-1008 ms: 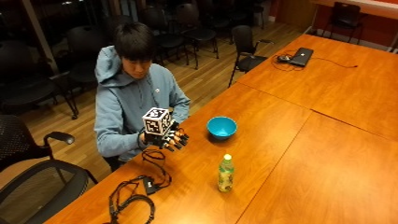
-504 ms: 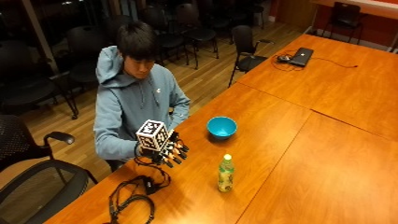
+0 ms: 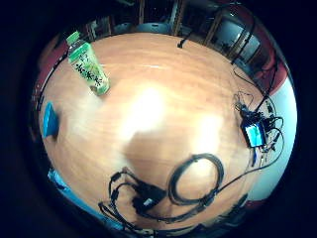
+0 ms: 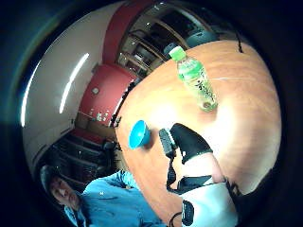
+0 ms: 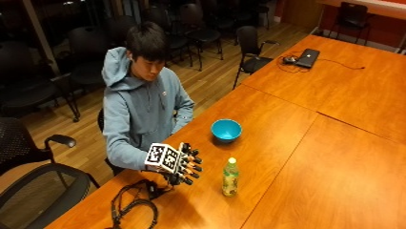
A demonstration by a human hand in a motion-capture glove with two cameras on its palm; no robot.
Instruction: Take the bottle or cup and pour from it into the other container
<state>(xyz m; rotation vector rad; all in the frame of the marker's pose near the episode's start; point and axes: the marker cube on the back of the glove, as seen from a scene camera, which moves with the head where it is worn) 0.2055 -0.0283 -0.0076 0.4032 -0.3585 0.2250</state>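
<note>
Outside view: a person is sitting at a wooden table (image 5: 355, 157), the gloved right hand (image 5: 184, 164) hovering with fingers spread, holding nothing. The bottle (image 5: 229, 177) is standing upright just beside it, apart; the blue bowl (image 5: 226, 130) is sitting farther along. The thumb-side palm view is adding one gloved finger (image 4: 189, 139); the little-finger-side view alone is showing a small lit device (image 3: 254, 134) on the table.
</note>
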